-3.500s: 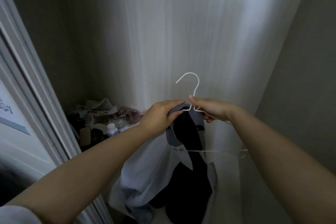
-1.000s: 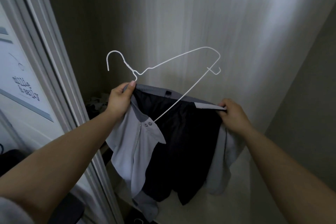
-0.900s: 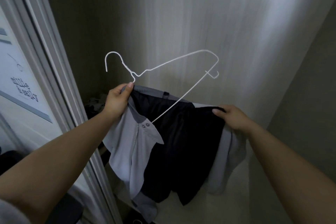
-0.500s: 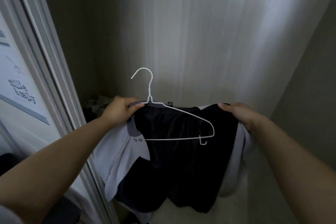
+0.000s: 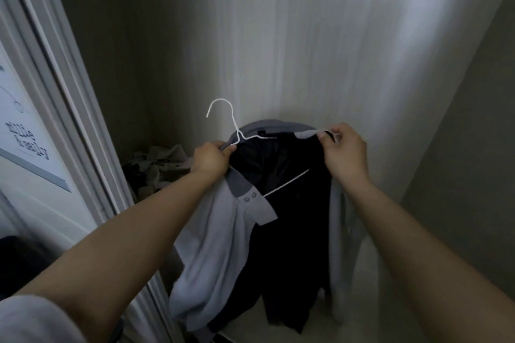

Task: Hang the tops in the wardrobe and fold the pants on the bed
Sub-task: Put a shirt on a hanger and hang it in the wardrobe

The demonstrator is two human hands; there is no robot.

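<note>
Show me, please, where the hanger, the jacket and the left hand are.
hanger (image 5: 223,104), head view, top of its white hook.
jacket (image 5: 220,239), head view, its light grey front panel.
left hand (image 5: 210,160), head view, back of the hand.

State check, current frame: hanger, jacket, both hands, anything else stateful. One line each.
White wire hanger: inside jacket, hook upright, unhung.
Grey jacket with dark lining: open, draped on hanger.
Left hand: grips collar at hanger neck.
Right hand: pinches jacket shoulder.
Clothes heap: crumpled, left corner.
</note>
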